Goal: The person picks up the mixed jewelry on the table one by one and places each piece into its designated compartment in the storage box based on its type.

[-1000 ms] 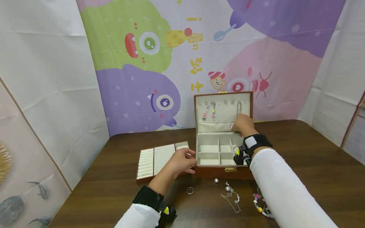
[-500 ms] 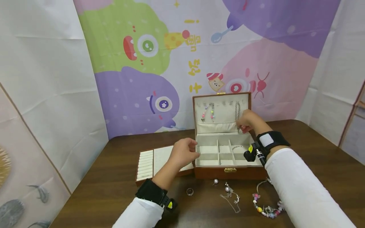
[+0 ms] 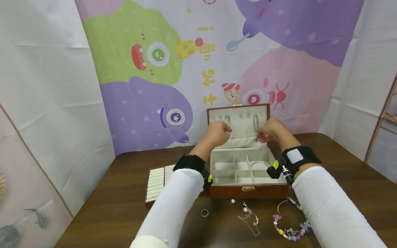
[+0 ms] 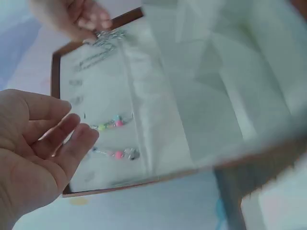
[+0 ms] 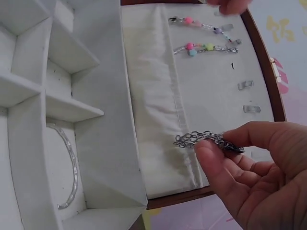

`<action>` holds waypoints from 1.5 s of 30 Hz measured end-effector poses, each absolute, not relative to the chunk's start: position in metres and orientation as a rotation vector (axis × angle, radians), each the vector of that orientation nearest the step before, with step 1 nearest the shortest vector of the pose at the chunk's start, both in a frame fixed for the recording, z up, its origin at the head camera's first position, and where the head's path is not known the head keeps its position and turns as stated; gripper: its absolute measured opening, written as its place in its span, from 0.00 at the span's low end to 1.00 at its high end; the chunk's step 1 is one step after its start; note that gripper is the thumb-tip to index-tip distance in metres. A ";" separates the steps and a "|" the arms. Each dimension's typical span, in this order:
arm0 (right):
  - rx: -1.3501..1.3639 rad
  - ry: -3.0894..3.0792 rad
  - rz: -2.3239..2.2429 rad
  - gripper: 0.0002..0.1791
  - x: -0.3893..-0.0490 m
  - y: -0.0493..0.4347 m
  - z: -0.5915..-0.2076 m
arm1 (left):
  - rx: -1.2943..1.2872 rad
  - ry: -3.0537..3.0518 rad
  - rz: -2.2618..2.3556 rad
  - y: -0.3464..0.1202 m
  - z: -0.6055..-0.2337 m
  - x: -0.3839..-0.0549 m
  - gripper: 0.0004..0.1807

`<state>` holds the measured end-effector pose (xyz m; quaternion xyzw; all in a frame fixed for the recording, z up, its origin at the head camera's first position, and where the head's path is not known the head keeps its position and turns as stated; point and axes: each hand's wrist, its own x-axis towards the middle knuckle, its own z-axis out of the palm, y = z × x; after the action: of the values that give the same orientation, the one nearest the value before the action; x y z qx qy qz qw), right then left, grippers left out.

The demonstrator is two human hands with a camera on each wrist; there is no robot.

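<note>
A silver chain necklace (image 5: 192, 138) hangs at the right of the jewelry box lid (image 3: 243, 129). My right hand (image 3: 270, 130) pinches it between thumb and index finger, seen closely in the right wrist view. My left hand (image 4: 41, 143) is in front of the lid's left part with fingers loosely bent and nothing held. Near it, a beaded bracelet (image 4: 112, 123) with colored beads hangs on the lid's lining. The box's base (image 3: 248, 191) has cream compartments; a silver bangle (image 5: 72, 167) lies in a right one.
Left of the box lies a ring tray (image 3: 155, 184), partly behind my left arm. On the wooden table in front are a ring (image 3: 204, 213), a pearl earring (image 3: 232, 202), a thin silver necklace (image 3: 249, 218) and a beaded bracelet (image 3: 289, 234).
My left hand has risen from beside the tray and box's left edge to the lid's left part. My right hand has drawn back slightly to the right and stays at the silver chain.
</note>
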<state>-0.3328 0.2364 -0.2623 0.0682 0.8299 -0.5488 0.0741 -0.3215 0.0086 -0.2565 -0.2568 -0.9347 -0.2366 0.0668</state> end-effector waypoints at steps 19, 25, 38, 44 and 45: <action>0.263 2.168 -2.080 0.03 -0.338 0.226 -0.260 | -0.475 -2.929 0.049 0.049 -0.296 -0.361 0.10; 0.255 2.135 -2.170 0.04 -0.342 0.221 -0.261 | -0.451 -2.971 0.100 0.052 -0.299 -0.358 0.11; 0.292 2.191 -2.200 0.13 -0.355 0.203 -0.268 | -0.490 -3.015 0.064 0.051 -0.295 -0.351 0.12; 0.291 2.234 -2.148 0.22 -0.358 0.200 -0.273 | -0.476 -3.029 0.025 0.049 -0.297 -0.353 0.12; 0.291 2.229 -2.154 0.22 -0.358 0.201 -0.274 | -0.474 -3.033 0.028 0.049 -0.297 -0.353 0.12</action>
<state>-0.3585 0.2010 -0.2743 0.0934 0.7160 -0.6917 0.0142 -0.3528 0.0485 -0.2973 -0.1543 -0.9873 0.0090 0.0358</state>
